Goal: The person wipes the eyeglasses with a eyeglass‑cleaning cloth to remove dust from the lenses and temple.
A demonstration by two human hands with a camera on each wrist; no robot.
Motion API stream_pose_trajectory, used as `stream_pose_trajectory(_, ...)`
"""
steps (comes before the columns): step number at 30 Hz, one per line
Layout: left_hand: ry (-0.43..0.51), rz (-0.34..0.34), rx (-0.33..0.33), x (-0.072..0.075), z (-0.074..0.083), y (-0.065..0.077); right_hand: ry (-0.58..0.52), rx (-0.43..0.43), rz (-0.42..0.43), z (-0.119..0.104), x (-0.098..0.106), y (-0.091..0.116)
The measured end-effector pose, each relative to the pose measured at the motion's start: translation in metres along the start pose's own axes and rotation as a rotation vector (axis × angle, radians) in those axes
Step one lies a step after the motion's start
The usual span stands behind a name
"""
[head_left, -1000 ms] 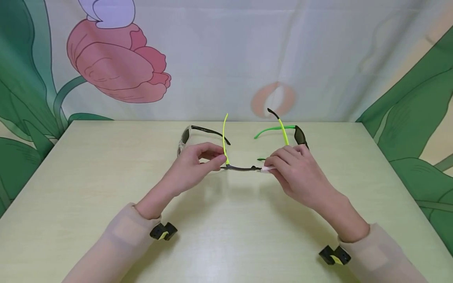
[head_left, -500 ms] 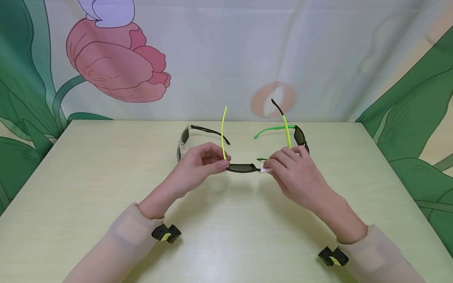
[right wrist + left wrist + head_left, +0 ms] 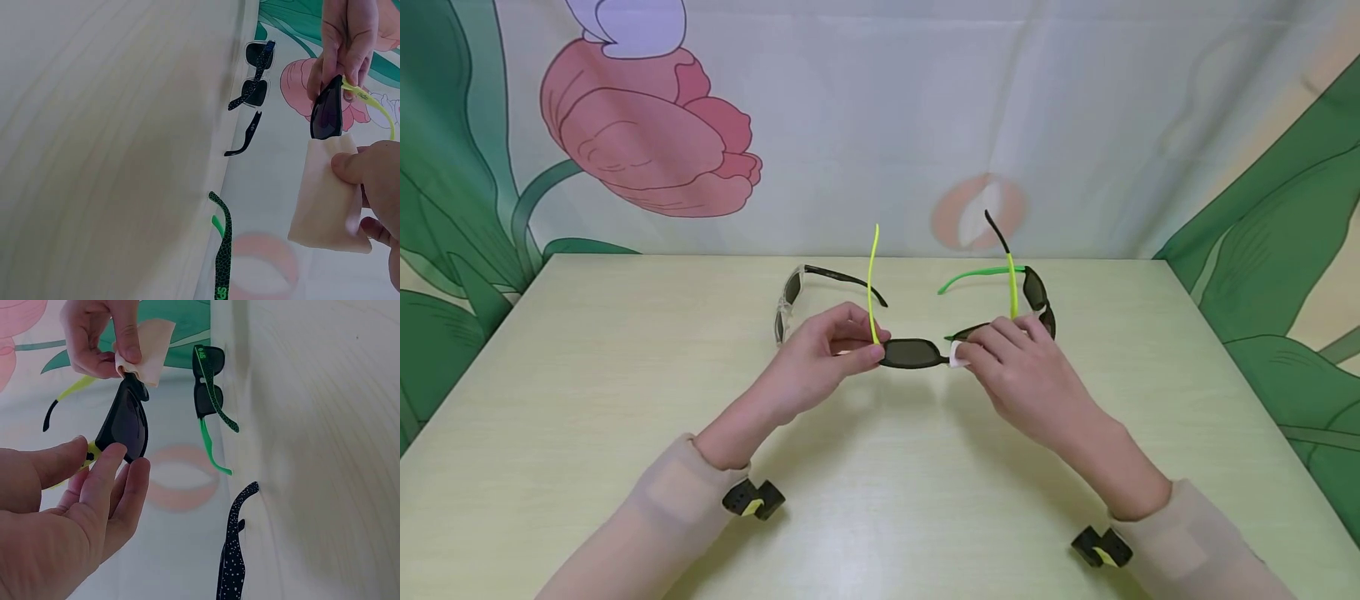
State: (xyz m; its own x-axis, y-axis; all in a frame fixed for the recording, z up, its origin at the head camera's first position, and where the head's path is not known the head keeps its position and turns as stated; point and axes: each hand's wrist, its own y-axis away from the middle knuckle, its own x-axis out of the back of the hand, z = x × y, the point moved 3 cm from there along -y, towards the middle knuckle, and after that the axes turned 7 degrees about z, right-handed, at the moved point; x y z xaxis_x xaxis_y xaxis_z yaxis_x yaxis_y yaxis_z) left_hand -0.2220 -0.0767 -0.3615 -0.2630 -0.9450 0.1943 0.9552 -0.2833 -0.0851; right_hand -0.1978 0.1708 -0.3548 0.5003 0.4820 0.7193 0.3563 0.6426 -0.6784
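Between both hands, above the table, are sunglasses (image 3: 912, 353) with a black front, dark lenses and yellow temples, one of them black-tipped. At the left hinge corner my left hand (image 3: 808, 354) pinches the frame between thumb and fingers. My right hand (image 3: 1030, 375) grips a pale cloth (image 3: 328, 200) folded around the right lens, which it hides in the right wrist view. The cloth's edge also shows in the left wrist view, below the right thumb. The left lens (image 3: 128, 422) is uncovered.
Behind the left hand, clear-framed sunglasses (image 3: 792, 287) with black speckled temples lie on the table (image 3: 587, 375). Green-and-black sunglasses (image 3: 1035, 289) lie behind the right hand. A printed curtain (image 3: 850, 125) hangs along the table's far edge.
The held sunglasses have tilted, so the left lens now faces the head camera more fully. The black-tipped temple has swung slightly right. Both hands keep their hold, with the right shifting slightly.
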Motion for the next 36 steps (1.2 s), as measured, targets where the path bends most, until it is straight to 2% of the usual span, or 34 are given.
stream_pose_trajectory(4, -0.048, 0.024, -0.029, -0.001, 0.001, 0.000, -0.016, -0.015, -0.015, 0.000, -0.001, 0.001)
stream_pose_trajectory(8, -0.087, 0.051, -0.060, -0.002, 0.001, 0.000, -0.080, -0.049, -0.019, -0.001, -0.001, -0.001)
stream_pose_trajectory(16, -0.123, 0.069, -0.110, -0.004, -0.001, -0.001, -0.246, -0.122, 0.055, -0.003, 0.001, -0.008)
stream_pose_trajectory(25, -0.124, 0.035, -0.138, -0.008, -0.004, 0.000, -0.366, -0.305, 0.080, -0.004, 0.000, -0.020)
stream_pose_trajectory(27, -0.123, 0.031, -0.157, -0.010, -0.003, 0.001, -0.371, -0.299, 0.062, -0.005, -0.002, -0.023)
stream_pose_trajectory(32, -0.134, 0.022, -0.203, -0.015, 0.000, 0.001, -0.304, -0.220, -0.025, -0.007, -0.011, -0.029)
stream_pose_trajectory(36, -0.149, 0.014, -0.200, -0.017, 0.000, 0.002, -0.310, -0.179, -0.067, -0.010, -0.016, -0.031)
